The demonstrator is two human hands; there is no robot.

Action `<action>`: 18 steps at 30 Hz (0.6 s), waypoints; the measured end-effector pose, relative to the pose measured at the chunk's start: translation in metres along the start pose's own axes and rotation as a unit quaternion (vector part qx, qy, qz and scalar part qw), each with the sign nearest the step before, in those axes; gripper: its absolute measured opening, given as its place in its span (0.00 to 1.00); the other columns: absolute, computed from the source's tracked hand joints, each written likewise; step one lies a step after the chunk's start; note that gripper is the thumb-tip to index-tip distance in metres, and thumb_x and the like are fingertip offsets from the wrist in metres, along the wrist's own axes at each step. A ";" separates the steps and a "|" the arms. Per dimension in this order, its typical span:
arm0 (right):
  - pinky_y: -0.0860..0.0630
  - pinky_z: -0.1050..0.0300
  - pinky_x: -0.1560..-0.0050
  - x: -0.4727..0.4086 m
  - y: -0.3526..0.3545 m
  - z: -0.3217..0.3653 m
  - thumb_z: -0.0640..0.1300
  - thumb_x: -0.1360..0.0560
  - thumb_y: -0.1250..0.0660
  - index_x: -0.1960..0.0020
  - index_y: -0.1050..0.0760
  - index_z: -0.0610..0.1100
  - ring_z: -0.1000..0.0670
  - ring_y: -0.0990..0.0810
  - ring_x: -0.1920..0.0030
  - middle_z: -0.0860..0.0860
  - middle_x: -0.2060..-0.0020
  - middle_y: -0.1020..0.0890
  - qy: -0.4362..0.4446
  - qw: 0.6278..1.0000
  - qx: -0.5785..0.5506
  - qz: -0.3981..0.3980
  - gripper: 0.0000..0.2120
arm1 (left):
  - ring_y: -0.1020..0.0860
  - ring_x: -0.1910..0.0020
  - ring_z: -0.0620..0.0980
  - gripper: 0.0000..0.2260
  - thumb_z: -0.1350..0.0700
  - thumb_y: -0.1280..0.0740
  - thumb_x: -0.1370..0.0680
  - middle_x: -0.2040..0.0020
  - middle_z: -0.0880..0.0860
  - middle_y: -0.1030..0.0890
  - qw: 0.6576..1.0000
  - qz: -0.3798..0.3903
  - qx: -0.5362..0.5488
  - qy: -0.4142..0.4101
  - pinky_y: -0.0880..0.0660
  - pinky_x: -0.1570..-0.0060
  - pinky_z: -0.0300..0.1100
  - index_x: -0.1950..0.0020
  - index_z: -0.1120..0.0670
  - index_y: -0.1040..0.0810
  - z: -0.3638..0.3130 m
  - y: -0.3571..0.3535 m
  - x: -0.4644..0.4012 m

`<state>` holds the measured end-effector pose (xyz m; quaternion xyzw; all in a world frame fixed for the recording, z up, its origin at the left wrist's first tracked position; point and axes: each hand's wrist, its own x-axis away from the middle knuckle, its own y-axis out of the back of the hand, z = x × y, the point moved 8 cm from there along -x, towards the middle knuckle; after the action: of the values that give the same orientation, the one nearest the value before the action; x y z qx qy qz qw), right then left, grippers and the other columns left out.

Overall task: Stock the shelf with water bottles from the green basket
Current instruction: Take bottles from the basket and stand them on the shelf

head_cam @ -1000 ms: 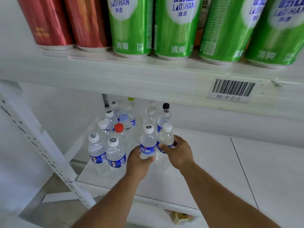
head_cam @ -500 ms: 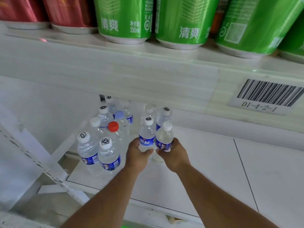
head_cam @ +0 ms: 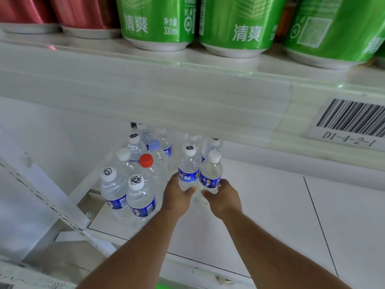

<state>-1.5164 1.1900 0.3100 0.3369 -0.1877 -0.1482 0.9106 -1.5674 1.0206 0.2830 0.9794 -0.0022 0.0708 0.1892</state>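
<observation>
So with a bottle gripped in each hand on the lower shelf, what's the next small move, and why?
Probably let go of both and draw the hands back. The left hand and right hand each grip a water bottle standing upright, side by side on the lower shelf, just right of the bottles already stocked.

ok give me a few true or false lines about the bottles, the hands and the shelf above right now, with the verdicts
1. Each hand holds one water bottle: left hand, right hand. True.
2. The bottle in the left hand has a plain unmarked cap. False: its white cap bears a black scribble; the bottle in the right hand has the plain one.
3. One standing bottle has a red cap. True.
4. The upper shelf carries only red cans. False: green cans stand there too.
5. The barcode label sits on the upper shelf's front edge. True.
</observation>
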 end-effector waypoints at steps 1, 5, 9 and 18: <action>0.19 0.50 0.47 0.000 0.000 0.000 0.53 0.25 0.29 0.35 0.29 0.49 0.49 0.21 0.52 0.52 0.45 0.19 0.001 1.000 0.000 0.000 0.22 | 0.27 0.33 0.51 0.28 0.57 0.26 0.26 0.32 0.49 0.25 1.000 0.002 -0.003 0.003 0.29 0.35 0.44 0.29 0.51 0.31 0.001 0.000 0.000; 0.20 0.54 0.55 0.003 0.001 -0.002 0.55 0.25 0.30 0.37 0.29 0.49 0.48 0.20 0.53 0.54 0.51 0.22 -0.007 1.000 0.006 0.009 0.20 | 0.27 0.32 0.50 0.31 0.55 0.25 0.27 0.31 0.47 0.26 1.000 0.017 -0.020 0.013 0.28 0.33 0.51 0.27 0.48 0.33 0.004 -0.002 0.003; 0.24 0.56 0.55 0.014 -0.002 -0.003 0.53 0.24 0.31 0.35 0.29 0.47 0.49 0.22 0.53 0.53 0.52 0.23 -0.007 0.999 -0.011 0.037 0.20 | 0.28 0.31 0.49 0.34 0.54 0.25 0.27 0.29 0.46 0.28 0.999 0.034 -0.039 0.010 0.29 0.33 0.46 0.25 0.46 0.37 0.001 -0.004 0.021; 0.30 0.51 0.33 0.089 0.010 -0.019 0.57 0.21 0.40 0.27 0.33 0.46 0.44 0.28 0.33 0.47 0.32 0.26 0.019 0.992 0.124 0.027 0.26 | 0.36 0.25 0.50 0.31 0.50 0.34 0.22 0.22 0.49 0.38 0.947 0.182 -0.259 -0.060 0.35 0.28 0.44 0.21 0.49 0.42 -0.012 0.001 0.100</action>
<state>-1.4279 1.1730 0.3246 0.4448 -0.1970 -0.0925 0.8688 -1.4702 1.0259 0.3082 0.8820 -0.2099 0.0423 0.4199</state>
